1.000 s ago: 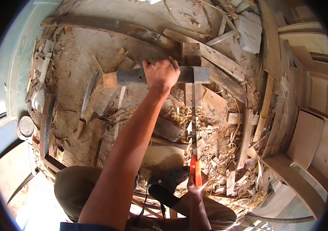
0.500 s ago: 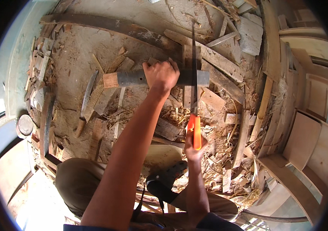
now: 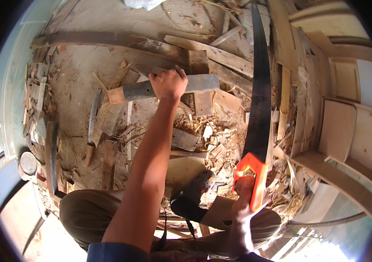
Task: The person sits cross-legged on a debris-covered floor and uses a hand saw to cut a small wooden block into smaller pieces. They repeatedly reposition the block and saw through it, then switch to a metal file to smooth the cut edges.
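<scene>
While the left hand [image 3: 168, 85] is closed over a grey plank [image 3: 203, 82] and holds it, the right hand [image 3: 242, 196] is wrapped around the orange handle of a handsaw [image 3: 260, 100]. The two hands are well apart. A moment ago the handsaw was across the plank, close to its right end. Now it has swung off to the right, with its wide dark side showing, and it does not touch the plank. So the handsaw is not cutting at this moment. The plank seems to be in one piece, but I cannot tell how deep any cut goes.

The plank seems to lie across a brown wood block [image 3: 203, 105], which pokes out on both sides. A shoe [image 3: 203, 181] is nearer the person, by lots of wood chips [image 3: 221, 153]. To the left, a long knife [image 3: 94, 118] with a wood handle lies on the dusty floor [image 3: 81, 74]. Past the plank, a long dark beam [image 3: 98, 38] stretches across the floor. Farther out, pale wood panels [image 3: 336, 129] stand on the right. A pale green wall [image 3: 15, 78] is on the left.
</scene>
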Demonstrator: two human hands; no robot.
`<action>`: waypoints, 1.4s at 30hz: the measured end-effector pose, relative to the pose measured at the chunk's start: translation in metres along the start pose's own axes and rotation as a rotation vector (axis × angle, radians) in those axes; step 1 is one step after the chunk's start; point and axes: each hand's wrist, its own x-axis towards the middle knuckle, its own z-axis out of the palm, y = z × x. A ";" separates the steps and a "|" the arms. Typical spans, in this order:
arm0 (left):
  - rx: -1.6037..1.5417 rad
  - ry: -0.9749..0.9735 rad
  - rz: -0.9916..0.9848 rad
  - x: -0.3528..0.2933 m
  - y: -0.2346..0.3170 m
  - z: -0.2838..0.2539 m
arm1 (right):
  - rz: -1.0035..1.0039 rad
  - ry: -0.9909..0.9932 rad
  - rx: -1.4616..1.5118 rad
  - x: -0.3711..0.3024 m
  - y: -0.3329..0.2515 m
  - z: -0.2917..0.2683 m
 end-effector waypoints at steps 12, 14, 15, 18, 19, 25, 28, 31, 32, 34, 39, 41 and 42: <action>-0.366 -0.556 0.523 -0.022 -0.061 -0.066 | -0.005 -0.084 -0.353 -0.075 0.182 0.038; -0.660 -0.592 0.414 -0.043 -0.064 -0.100 | -0.129 -0.151 -0.453 -0.082 0.217 0.048; -0.691 -0.567 0.384 -0.055 -0.062 -0.114 | -0.074 -0.203 -0.427 -0.085 0.231 0.052; -0.800 -0.627 0.350 -0.085 -0.057 -0.170 | -0.052 -0.240 -0.551 -0.088 0.240 0.057; -0.833 -0.579 0.426 -0.094 -0.053 -0.187 | -0.042 -0.236 -0.555 -0.088 0.253 0.059; -1.057 -0.535 0.470 -0.151 -0.070 -0.246 | -0.158 -0.123 -0.353 -0.086 0.230 0.062; -1.076 -0.559 0.511 -0.173 -0.072 -0.274 | 0.008 -0.076 -0.067 -0.085 0.221 0.062; -1.084 -0.634 0.483 -0.202 -0.070 -0.307 | -0.009 -0.032 -0.060 -0.089 0.224 0.059; -1.045 -0.526 0.511 -0.211 -0.069 -0.311 | -0.048 -0.022 -0.081 -0.091 0.229 0.057; -0.964 -0.308 0.559 -0.227 -0.063 -0.319 | -0.018 -0.132 -0.157 -0.099 0.237 0.050; -0.791 -0.103 0.509 -0.269 -0.063 -0.341 | 0.181 -0.313 -0.143 -0.116 0.236 0.036; -0.819 -0.151 0.494 -0.283 -0.062 -0.357 | 0.138 -0.317 -0.215 -0.117 0.246 0.037; -0.839 -0.181 0.495 -0.288 -0.058 -0.359 | 0.122 -0.310 -0.256 -0.115 0.254 0.036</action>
